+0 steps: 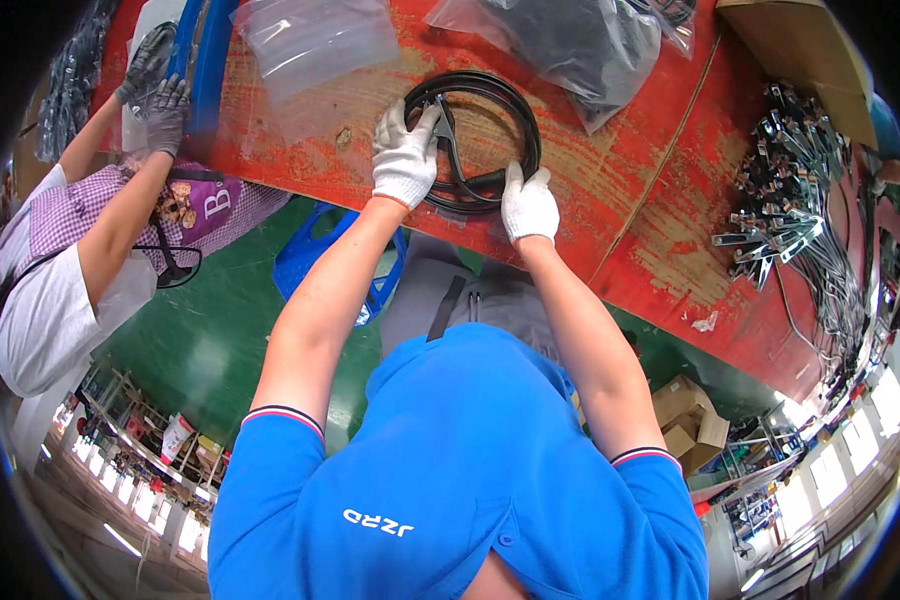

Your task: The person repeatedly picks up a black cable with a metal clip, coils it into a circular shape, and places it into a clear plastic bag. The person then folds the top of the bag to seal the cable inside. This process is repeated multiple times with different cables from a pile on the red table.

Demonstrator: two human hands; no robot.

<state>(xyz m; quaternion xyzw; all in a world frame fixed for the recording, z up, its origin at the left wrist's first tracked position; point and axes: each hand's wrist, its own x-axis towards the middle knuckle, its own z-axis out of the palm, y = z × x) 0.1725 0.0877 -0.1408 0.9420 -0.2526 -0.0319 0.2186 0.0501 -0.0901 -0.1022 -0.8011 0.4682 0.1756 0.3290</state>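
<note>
A coil of black cable [515,103] lies near the front edge of the worn red table, with a metal clamp [444,118] at its left inner side. Around the coil's left side, my left hand [406,152] in a white glove is closed, its fingers by the clamp. My right hand [530,205], also gloved in white, grips the coil's lower right side, thumb up, next to a thicker black piece [486,183] on the cable. The undersides of the fingers are hidden.
Clear plastic bags [315,40] lie beyond my left hand, and a bag of black items [580,45] lies at the far side. Metal clamps with cables [785,190] are heaped at the right. A co-worker's gloved hands [160,105] work at the left beside a blue frame [210,65].
</note>
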